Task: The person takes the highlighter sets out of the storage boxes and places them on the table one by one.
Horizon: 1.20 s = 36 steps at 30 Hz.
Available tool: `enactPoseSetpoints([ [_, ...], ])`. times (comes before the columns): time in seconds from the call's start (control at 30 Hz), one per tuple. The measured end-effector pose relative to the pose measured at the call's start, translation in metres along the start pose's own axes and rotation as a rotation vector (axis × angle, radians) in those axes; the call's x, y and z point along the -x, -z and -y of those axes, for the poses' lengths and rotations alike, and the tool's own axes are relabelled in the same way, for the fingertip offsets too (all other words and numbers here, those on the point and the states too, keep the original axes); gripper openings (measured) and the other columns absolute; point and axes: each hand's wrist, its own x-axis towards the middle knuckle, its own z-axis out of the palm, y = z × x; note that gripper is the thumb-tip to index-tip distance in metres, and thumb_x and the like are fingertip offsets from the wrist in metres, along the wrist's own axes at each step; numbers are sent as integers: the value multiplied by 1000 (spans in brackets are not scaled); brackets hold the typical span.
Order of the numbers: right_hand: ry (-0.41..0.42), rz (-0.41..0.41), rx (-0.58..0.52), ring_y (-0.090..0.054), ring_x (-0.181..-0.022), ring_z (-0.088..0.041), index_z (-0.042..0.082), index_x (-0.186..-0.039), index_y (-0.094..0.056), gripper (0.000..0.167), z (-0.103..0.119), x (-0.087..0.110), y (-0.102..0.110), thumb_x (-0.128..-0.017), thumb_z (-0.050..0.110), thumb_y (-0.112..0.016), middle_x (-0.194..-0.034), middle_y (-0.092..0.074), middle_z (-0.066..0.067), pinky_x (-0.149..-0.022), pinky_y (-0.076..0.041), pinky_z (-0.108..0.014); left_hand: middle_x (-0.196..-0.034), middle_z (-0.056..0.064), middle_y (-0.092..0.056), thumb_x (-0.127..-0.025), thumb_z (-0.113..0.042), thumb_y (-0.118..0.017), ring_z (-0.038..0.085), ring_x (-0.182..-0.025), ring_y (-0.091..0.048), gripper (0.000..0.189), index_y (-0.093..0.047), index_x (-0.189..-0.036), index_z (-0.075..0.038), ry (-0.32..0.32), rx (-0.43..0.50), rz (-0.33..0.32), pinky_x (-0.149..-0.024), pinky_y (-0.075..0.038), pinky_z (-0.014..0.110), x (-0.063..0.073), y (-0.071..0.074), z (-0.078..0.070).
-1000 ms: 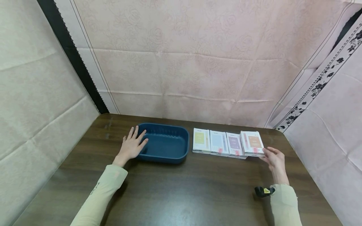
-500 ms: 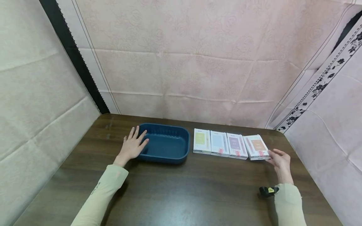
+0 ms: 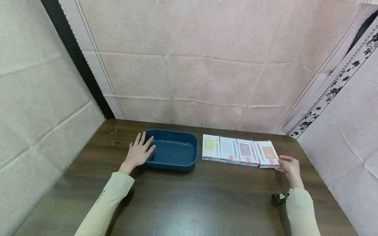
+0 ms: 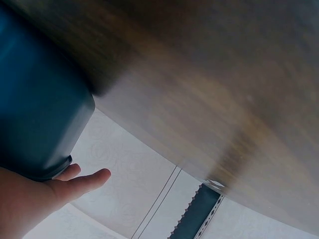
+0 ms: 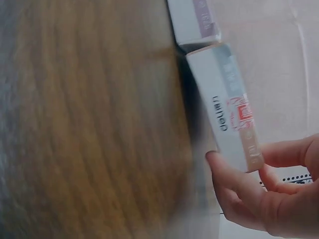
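At the right end of a row of flat white boxes, my right hand [image 3: 290,167] pinches the near right corner of the orange-panelled box [image 3: 268,151]. In the right wrist view that box [image 5: 219,99] is slightly tilted, with a dark gap under its edge and a red seal on its side. Left of it lie the purple-panelled box [image 3: 245,149], the blue-panelled box [image 3: 228,147] and the green-panelled box [image 3: 208,146]. My left hand [image 3: 137,152] rests with spread fingers on the left rim of a dark blue rectangular tray [image 3: 171,167].
The brown wooden table [image 3: 206,196] has its back edge just behind the tray and boxes. A pale patterned cloth [image 3: 189,65] hangs behind it, with more cloth on both sides. A black wrist strap [image 3: 279,198] sits at the right sleeve.
The orange-panelled box, earlier overlapping the purple-panelled one, has come down to its right and been straightened in line with the row by my right hand. My left hand stays put.
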Motion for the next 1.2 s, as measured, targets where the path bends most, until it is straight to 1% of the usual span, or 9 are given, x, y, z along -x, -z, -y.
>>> enactPoseSetpoints([
  [0.1,-27,11,66,-59,-52,-6,-15,-130,-29,47,1,-2,0,-87,-4,-42,-59,-53,4,-59,-55,-30,-150,20,-6,-94,-47,-30,38,-137,1,57,-25,-142,-16,6,-3,7,-98,-13,69,0,1,-1],
  [0.2,-44,22,114,-59,-53,-6,-15,-131,-28,47,2,-5,-1,-87,-4,-41,-59,-53,4,-61,-55,-31,-150,19,-6,-94,-47,-31,38,-138,1,57,-25,-142,-16,7,7,7,-98,-13,69,0,2,-2],
  [0.3,-41,36,145,-59,-54,-6,-16,-131,-29,47,3,-7,-2,-87,-4,-40,-61,-54,4,-61,-55,-32,-150,19,-5,-94,-48,-30,38,-138,2,58,-25,-142,-17,10,11,12,-98,-13,69,0,2,-1],
  [0.47,-35,56,167,-59,-55,-6,-16,-130,-28,47,4,-9,-2,-87,-4,-39,-62,-54,3,-61,-55,-33,-150,19,-3,-94,-48,-28,38,-138,3,58,-23,-142,-17,12,3,26,-98,-11,69,-1,1,0],
  [0.7,-40,49,187,-59,-54,-6,-15,-130,-30,46,4,-9,-2,-87,-3,-40,-63,-54,3,-62,-55,-32,-150,19,-4,-94,-46,-30,39,-137,0,57,-24,-142,-16,8,-5,22,-98,-12,69,-1,0,-1],
  [0.9,-15,62,211,-58,-55,-5,-17,-129,-29,47,3,-10,-2,-85,-5,-39,-65,-54,1,-61,-55,-31,-150,19,-5,-94,-47,-31,39,-137,-2,58,-24,-142,-16,10,-10,26,-98,-12,69,-2,0,0],
  [0.97,-9,60,228,-57,-55,-6,-17,-128,-30,48,2,-11,-2,-83,-7,-40,-67,-55,-1,-61,-55,-31,-150,20,-5,-94,-47,-30,40,-137,-1,58,-24,-142,-15,10,-12,30,-98,-12,69,-2,1,-1],
  [1.07,-9,43,271,-56,-56,-6,-16,-127,-33,49,1,-12,-3,-80,-8,-41,-74,-54,-9,-61,-55,-30,-150,20,-4,-93,-49,-29,39,-137,-1,59,-24,-142,-15,11,-8,28,-98,-12,69,-1,1,-1],
  [1.2,-21,19,304,-55,-58,-8,-15,-127,-35,49,1,-13,-4,-79,-9,-43,-89,-50,-20,-62,-55,-29,-150,19,-5,-93,-52,-27,38,-137,-1,61,-24,-142,-17,-1,16,-6,-98,-12,69,1,0,-1],
])
